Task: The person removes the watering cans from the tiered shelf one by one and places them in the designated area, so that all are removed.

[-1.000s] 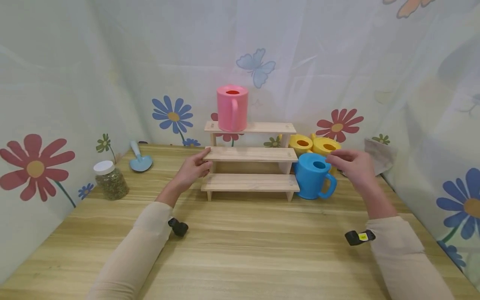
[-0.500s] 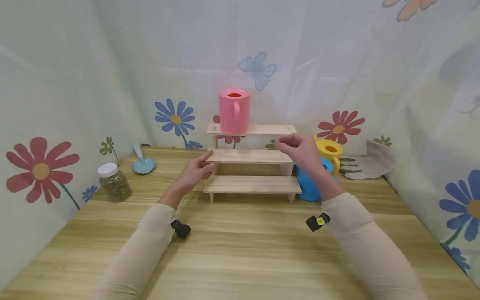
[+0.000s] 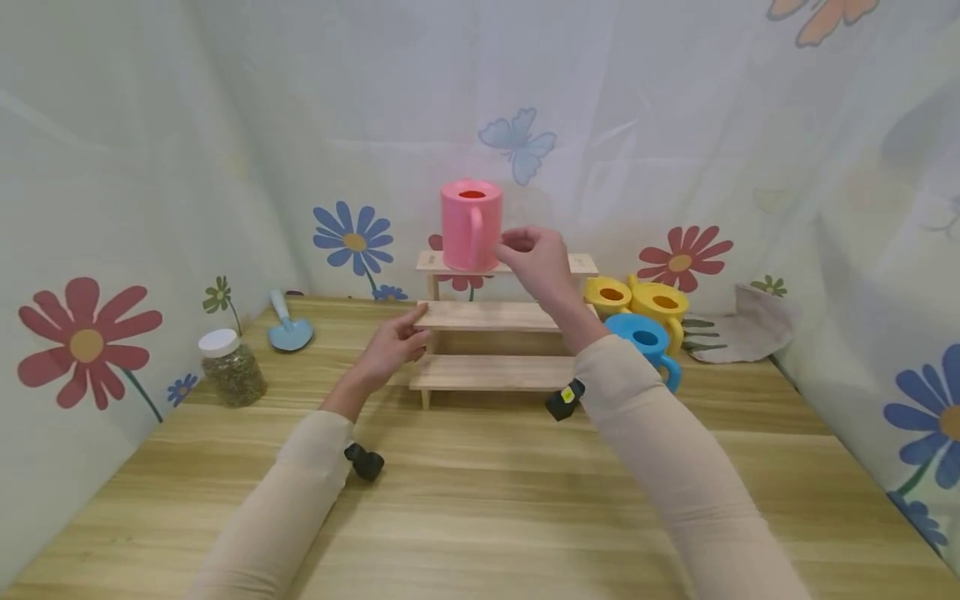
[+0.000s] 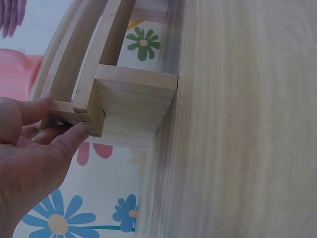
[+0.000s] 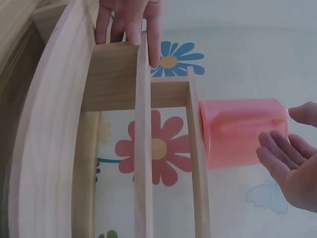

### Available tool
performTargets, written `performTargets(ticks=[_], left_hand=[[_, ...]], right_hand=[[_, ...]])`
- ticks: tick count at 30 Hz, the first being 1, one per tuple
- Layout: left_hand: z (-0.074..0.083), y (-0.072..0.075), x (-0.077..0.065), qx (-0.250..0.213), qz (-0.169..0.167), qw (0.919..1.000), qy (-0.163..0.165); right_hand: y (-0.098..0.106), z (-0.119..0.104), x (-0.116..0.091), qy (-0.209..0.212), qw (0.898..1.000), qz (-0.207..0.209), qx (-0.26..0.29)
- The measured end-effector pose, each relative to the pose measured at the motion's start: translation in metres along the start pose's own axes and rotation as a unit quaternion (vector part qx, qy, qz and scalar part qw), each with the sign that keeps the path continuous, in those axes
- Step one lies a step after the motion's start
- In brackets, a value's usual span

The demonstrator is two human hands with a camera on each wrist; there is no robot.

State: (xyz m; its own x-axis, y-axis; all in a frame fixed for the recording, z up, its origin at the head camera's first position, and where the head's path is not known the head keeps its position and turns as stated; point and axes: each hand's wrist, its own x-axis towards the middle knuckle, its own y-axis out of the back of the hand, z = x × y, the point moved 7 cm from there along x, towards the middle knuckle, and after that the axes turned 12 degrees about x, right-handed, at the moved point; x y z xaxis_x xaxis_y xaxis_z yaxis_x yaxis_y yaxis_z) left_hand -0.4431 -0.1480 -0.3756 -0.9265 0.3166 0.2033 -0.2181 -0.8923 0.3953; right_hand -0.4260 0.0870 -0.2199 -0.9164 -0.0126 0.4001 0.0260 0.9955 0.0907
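A pink plastic watering can (image 3: 459, 229) stands upright on the top tier of a three-tier wooden shelf (image 3: 495, 315), its handle towards me. Close to the can's right side is my right hand (image 3: 536, 262). In the right wrist view, that hand's (image 5: 297, 173) fingers are spread and gently bent near the can's (image 5: 237, 134) upper end, holding nothing; contact is unclear. My left hand (image 3: 392, 346) pinches the left end of the middle tier. Thumb and fingers of the left hand (image 4: 34, 158) lie around that board end in the left wrist view.
Right of the shelf stand a blue watering can (image 3: 626, 325), partly behind my right forearm, and two yellow ones (image 3: 660, 302). Gardening gloves (image 3: 750, 329) lie farther right. At left are a light blue trowel (image 3: 291, 335) and a white-lidded jar (image 3: 234, 375). A flowered curtain hangs behind.
My right hand has moved left from beside the blue watering can, across the shelf and up to the pink one. The left hand has stayed on the shelf's end.
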Motion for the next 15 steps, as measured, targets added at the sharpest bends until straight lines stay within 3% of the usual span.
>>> performTargets(ticks=[15], left_hand=[[0.0, -0.001, -0.001, 0.004, -0.004, 0.9999, -0.011]], right_hand=[[-0.03, -0.004, 0.028, 0.018, 0.994, 0.105, 0.012]])
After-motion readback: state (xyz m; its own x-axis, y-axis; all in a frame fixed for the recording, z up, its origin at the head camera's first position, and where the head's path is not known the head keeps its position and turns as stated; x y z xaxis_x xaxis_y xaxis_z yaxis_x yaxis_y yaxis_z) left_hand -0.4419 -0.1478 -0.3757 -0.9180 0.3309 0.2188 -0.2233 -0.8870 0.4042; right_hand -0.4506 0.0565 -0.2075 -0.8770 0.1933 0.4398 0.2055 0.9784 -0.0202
